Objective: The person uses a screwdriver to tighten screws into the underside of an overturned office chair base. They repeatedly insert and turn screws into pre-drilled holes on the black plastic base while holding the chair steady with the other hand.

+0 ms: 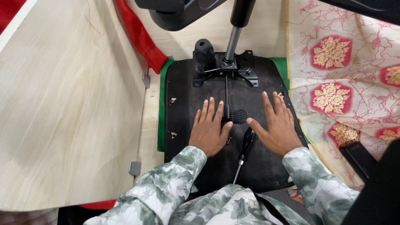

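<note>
Chair seat point(216, 166), upturned with its black underside showing, is pressed flat beneath the left hand point(209, 130) and right hand point(278, 127), both open and holding nothing. Between them a screwdriver point(246, 151) lies unheld; fitting appears paused, and gripping it is judged the next need.

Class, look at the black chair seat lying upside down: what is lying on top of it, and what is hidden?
On the chair seat lie both flat hands, left hand and right hand, a screwdriver and the metal bracket. The seat under the palms is covered.
</note>
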